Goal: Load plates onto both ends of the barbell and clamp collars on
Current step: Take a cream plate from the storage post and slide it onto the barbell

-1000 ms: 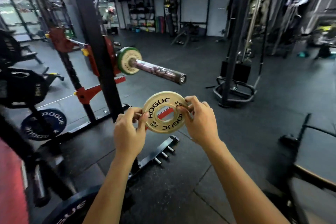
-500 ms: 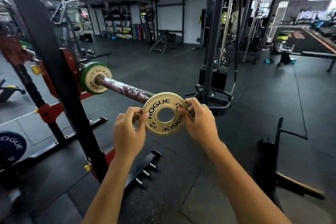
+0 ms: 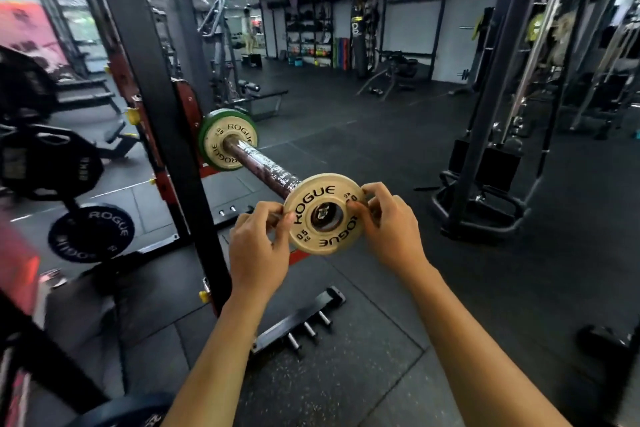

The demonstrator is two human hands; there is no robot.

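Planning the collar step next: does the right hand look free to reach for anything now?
Probably not: the right hand pinches the small plate at the sleeve end, sharing it with the left hand.

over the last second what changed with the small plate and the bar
Both hands, left and right, carried the tan 0.5 kg plate up from below the sleeve to its tip; the sleeve's end now shows through the plate's hole. The pinch on the plate's rim is unchanged, and the tan and green plates already on the sleeve stay put by the rack upright.
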